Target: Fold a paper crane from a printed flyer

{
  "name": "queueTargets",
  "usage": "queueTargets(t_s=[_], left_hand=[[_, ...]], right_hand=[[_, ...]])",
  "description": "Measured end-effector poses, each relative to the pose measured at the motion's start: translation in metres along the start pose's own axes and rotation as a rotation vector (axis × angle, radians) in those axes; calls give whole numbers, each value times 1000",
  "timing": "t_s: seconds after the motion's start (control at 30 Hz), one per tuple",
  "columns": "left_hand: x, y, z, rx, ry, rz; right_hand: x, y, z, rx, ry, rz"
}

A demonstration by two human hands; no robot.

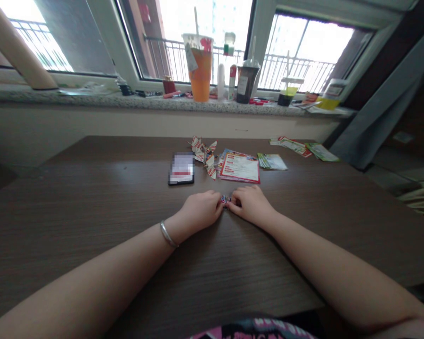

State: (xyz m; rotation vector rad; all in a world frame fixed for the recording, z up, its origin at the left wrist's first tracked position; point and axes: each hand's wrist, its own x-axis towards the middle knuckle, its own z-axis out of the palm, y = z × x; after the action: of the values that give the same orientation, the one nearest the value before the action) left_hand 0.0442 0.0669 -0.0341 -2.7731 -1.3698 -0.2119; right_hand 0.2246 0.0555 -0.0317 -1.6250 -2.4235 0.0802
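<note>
Both my hands rest on the dark wooden table (92,202) and meet at its middle. My left hand (202,210), with a silver bangle on the wrist, and my right hand (250,203) each pinch one side of a small folded piece of printed paper (225,200). Only a sliver of the red, white and blue paper shows between the fingertips. Just beyond my hands lie folded paper cranes (205,155), a stack of red-bordered leaflets (240,167) and a black phone (182,169).
More leaflets (272,161) lie at the table's far right. The stone windowsill (92,99) behind holds an orange drink cup (200,66), a dark drink cup (246,80), small bottles and pens. A grey curtain (388,113) hangs at right.
</note>
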Motion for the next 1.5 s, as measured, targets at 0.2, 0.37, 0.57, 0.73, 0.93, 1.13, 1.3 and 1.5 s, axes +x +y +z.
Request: queueTargets(t_s=[0.2, 0.37, 0.57, 0.73, 0.93, 1.13, 1.3, 1.5], left_hand=[[-1, -3, 0, -46, 6, -5], [-3, -6, 3, -89, 8, 1], [-4, -10, 6, -46, 1, 54], [-3, -9, 3, -29, -4, 100], [-5, -10, -1, -39, 36, 174], [-6, -13, -1, 14, 74, 350], [-9, -12, -6, 20, 67, 340], [-12, -5, -15, 10, 45, 311]], right_hand=[[1, 2, 0, 67, 0, 11], [1, 8, 2, 147, -11, -1], [0, 11, 3, 159, -2, -23], [0, 10, 2, 149, 10, -20], [0, 12, 3, 175, 5, -24], [0, 11, 2, 159, -28, -28], [0, 11, 2, 133, -37, -40], [-2, 11, 3, 97, -31, -61]])
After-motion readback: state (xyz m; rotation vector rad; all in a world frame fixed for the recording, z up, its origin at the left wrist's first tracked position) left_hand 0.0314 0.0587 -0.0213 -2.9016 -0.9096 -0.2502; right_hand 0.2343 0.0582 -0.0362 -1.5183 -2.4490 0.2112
